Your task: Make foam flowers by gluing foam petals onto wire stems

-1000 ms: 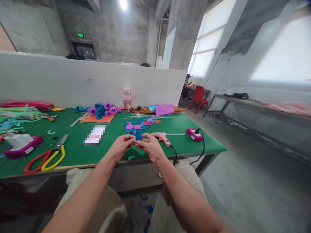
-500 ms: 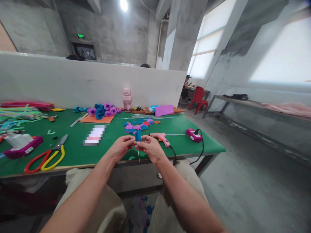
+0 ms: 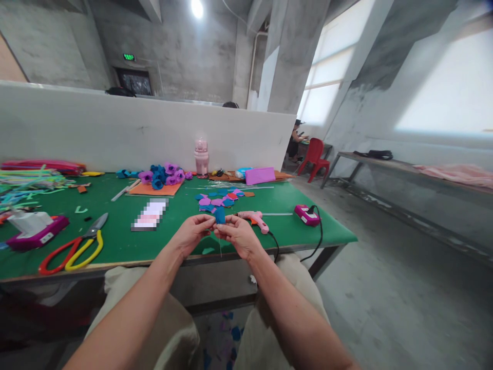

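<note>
My left hand [image 3: 191, 234] and my right hand [image 3: 239, 236] meet above the near edge of the green table [image 3: 115, 241]. Between their pinched fingertips sits a small blue felt piece [image 3: 220, 215] on a thin wire stem [image 3: 220, 246] that hangs down below the hands. Both hands grip it, fingers curled. Just beyond my right hand lies a pink glue gun [image 3: 254, 219] with a black cord. Loose blue, purple and pink felt petals [image 3: 219, 199] lie further back on the table.
Red and yellow scissors [image 3: 73, 248] lie at the left. A purple box [image 3: 36, 232], pipe cleaners [image 3: 26, 185], finished felt flowers [image 3: 164, 176], a pink bottle [image 3: 201, 156] and a pink power adapter [image 3: 307, 214] are on the table. A person sits by a red chair [image 3: 314, 156].
The hands have stayed together at the table edge. The thin wire stem now shows below the blue felt piece, which was not seen one second ago.
</note>
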A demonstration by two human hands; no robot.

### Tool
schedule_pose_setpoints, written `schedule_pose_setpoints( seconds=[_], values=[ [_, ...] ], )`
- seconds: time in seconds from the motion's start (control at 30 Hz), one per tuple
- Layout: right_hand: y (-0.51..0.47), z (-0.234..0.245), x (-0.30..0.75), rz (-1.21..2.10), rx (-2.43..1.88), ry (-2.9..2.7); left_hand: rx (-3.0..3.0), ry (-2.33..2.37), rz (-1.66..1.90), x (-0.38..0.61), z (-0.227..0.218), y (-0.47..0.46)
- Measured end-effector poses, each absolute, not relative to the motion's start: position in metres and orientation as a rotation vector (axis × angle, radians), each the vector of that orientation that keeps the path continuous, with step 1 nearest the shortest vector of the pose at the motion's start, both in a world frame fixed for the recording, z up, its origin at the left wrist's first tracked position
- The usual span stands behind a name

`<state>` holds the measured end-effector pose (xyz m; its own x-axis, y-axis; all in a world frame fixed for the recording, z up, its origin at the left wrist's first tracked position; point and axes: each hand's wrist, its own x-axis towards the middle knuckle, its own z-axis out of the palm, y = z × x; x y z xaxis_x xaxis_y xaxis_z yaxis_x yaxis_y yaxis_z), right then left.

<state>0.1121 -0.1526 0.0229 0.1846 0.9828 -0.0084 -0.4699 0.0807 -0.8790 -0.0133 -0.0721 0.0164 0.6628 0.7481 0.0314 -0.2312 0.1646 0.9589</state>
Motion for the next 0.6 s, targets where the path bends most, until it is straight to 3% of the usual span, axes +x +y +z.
schedule_pose_setpoints(
  seconds=[0.6],
  values=[
    [-0.1505,0.0192,0.1095,1.232,-0.884,-0.71,1.218,0.566,0.806,-0.0118,0.0152,-0.071]
  ],
)
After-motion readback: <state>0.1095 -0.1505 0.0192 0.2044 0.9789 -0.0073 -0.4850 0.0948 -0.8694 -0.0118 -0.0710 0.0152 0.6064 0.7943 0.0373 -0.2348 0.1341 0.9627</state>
